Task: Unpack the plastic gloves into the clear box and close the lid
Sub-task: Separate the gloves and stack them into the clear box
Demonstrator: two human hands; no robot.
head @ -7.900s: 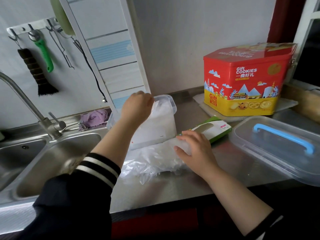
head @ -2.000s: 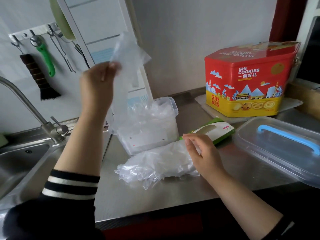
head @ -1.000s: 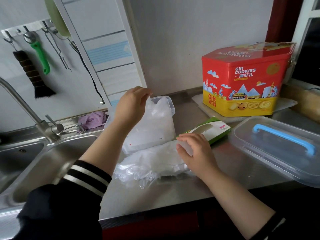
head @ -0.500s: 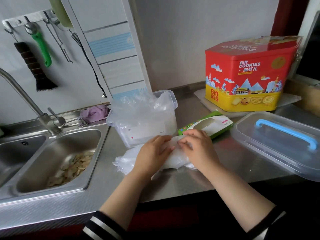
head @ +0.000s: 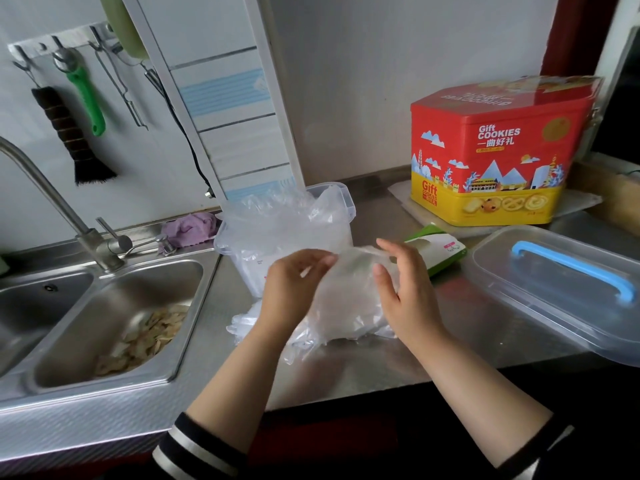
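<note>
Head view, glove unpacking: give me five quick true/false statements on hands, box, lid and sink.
1. Both hands hold plastic gloves above the counter. True: left hand and right hand pinch the same bundle.
2. The clear box is closed. False: it stands open, plastic bulging over its rim.
3. The lid with the blue handle lies on the counter right of the hands. True.
4. The cookie tin stands in the sink. False: it stands on the counter near the wall.
5. The near sink basin is empty. False: pale scraps lie in it.
</note>
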